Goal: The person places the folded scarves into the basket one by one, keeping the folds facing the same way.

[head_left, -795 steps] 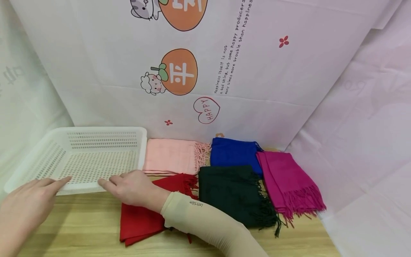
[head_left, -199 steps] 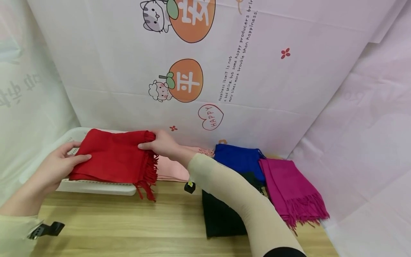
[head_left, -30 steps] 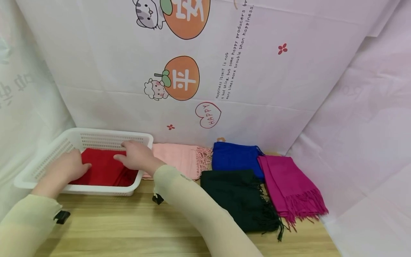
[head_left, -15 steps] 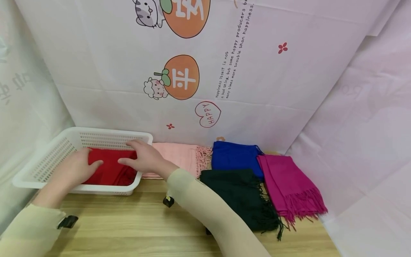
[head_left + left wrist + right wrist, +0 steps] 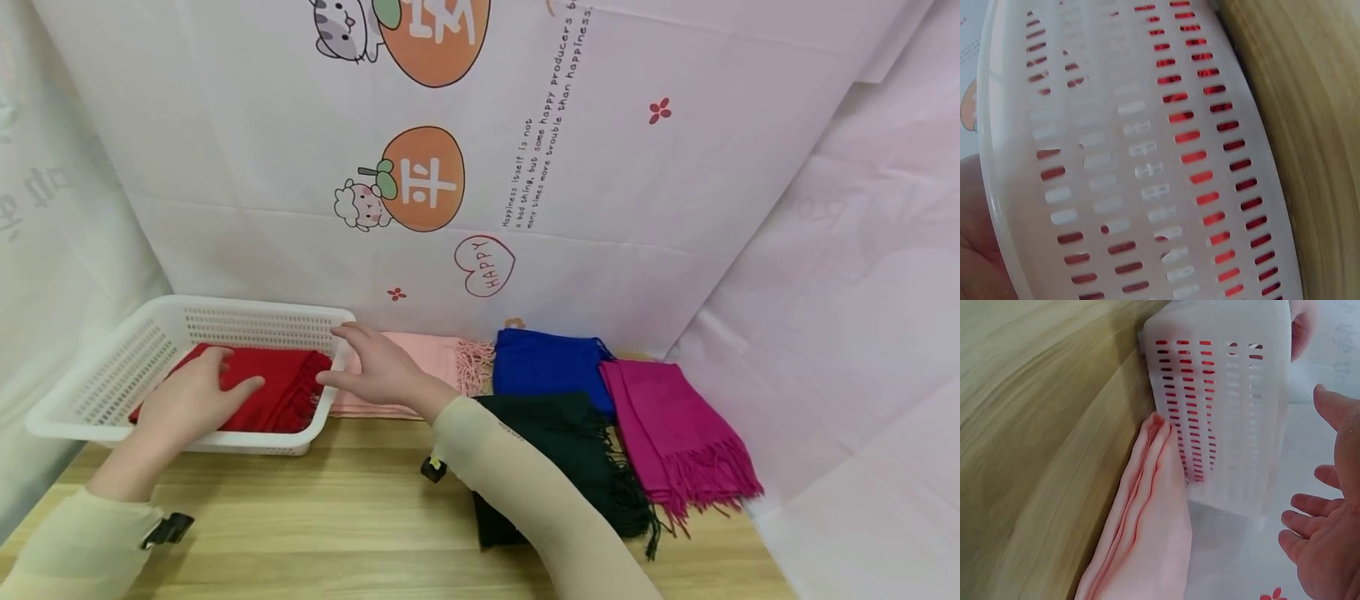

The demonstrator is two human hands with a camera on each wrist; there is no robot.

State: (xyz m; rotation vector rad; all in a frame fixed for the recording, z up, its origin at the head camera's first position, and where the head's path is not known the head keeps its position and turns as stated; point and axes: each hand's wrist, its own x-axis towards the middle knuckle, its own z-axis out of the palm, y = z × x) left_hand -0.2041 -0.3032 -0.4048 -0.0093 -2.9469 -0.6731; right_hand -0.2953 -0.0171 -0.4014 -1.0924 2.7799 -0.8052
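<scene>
Red scarf [image 5: 255, 396] lies folded in the white perforated basket [image 5: 97, 396], its long side running left to right and its fringe bunched against the basket's right wall. My left hand [image 5: 191, 400] rests flat on the near left part of it, fingers relaxed and spread, gripping nothing. My right hand [image 5: 375, 371] hovers just outside the basket's right corner, fingers straight and apart, empty; in the right wrist view its palm [image 5: 1325, 550] faces the basket wall with a gap between them, and I cannot tell whether a fingertip touches the rim. So the red scarf sits to the left of my right hand, with the basket wall between, and my left hand is the nearer one

Right beneath my right hand, touching the basket's outer wall, lies the pale pink scarf [image 5: 427, 367], folded, its fringe pointing right. Just beside that is the blue scarf [image 5: 547, 362], with the black scarf [image 5: 570, 450] in front of it, partly hidden by my right forearm, and the magenta scarf [image 5: 675, 429] at the far right, fringe toward me. All of these sit on the wooden worktop [image 5: 315, 525]. From the left wrist view I see only the basket's slotted wall [image 5: 1147, 169] with red showing through the holes
</scene>
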